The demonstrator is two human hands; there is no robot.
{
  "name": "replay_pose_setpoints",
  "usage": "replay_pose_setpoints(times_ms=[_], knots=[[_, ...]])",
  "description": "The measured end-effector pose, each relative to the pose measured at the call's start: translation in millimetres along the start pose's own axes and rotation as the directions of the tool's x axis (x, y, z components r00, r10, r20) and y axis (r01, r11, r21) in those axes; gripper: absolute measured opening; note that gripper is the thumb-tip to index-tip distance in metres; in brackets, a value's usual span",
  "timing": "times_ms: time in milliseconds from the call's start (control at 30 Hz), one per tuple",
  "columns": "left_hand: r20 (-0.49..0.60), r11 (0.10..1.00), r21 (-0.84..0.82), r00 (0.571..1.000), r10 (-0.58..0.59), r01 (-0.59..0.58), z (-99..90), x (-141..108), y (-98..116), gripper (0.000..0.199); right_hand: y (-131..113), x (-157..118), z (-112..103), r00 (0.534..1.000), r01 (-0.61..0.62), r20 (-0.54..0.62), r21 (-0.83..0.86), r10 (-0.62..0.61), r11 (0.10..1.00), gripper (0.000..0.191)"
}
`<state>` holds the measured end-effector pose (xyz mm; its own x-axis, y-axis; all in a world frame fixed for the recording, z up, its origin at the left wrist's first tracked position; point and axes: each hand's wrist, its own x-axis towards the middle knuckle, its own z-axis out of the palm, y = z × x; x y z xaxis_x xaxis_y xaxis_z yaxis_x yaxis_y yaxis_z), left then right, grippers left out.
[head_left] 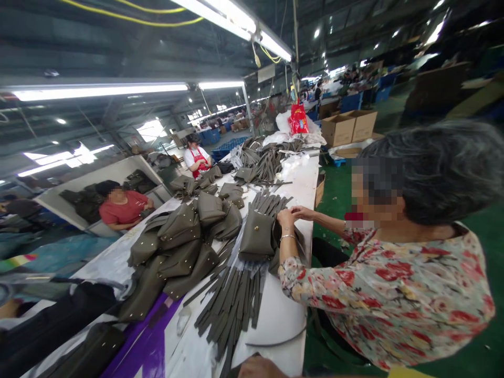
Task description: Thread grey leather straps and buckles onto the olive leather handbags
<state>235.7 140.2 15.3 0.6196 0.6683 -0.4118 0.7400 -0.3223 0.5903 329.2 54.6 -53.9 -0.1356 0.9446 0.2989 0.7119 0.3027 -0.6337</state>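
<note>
At the bottom edge, a hand that appears to be my right hand (262, 367) shows only its back and knuckles. Its fingers are cut off by the frame, so whether it grips anything is hidden. A dark edge of material (235, 372) shows right beside it. My left hand is out of view. Nearest to the visible hand is a fanned bundle of dark olive strips (232, 299) on the white table (279, 310). Beyond the strips, an olive bag (256, 237) with a gold stud lies near the hands (289, 216) of a co-worker in a floral top.
Olive bags (179, 226) with metal studs are heaped on the table's left side, near a purple sheet (137, 336). More strips (262, 157) and a red bag (298, 119) lie farther back. Two other people work across the table. Cardboard boxes (340, 130) stand beyond.
</note>
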Motion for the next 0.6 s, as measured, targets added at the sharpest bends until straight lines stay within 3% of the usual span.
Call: replay_pose_setpoints(times_ms=[200,433,500,600], knots=[[-0.123,0.989,0.026,0.982,0.145,-0.143,4.3,61.1,73.3,0.028,24.0,1.6,-85.8,0.991,0.011,-0.129,-0.109,-0.025,0.994,0.032],[-0.253,0.942,0.108,0.907,0.336,-0.319,-8.4,127.3,172.7,0.016,89.1,33.1,-251.4,0.959,0.098,-0.225,-0.299,-0.17,0.949,0.031],[-0.277,0.923,0.142,0.88,0.385,-0.359,-13.4,137.9,196.4,0.028,99.8,41.1,-294.3,0.949,0.122,-0.235,-0.348,-0.213,0.929,0.019],[-0.292,0.897,0.19,0.849,0.441,-0.4,-15.4,144.6,221.3,0.043,108.6,47.4,-335.9,0.938,0.155,-0.226,-0.406,-0.264,0.901,0.021]])
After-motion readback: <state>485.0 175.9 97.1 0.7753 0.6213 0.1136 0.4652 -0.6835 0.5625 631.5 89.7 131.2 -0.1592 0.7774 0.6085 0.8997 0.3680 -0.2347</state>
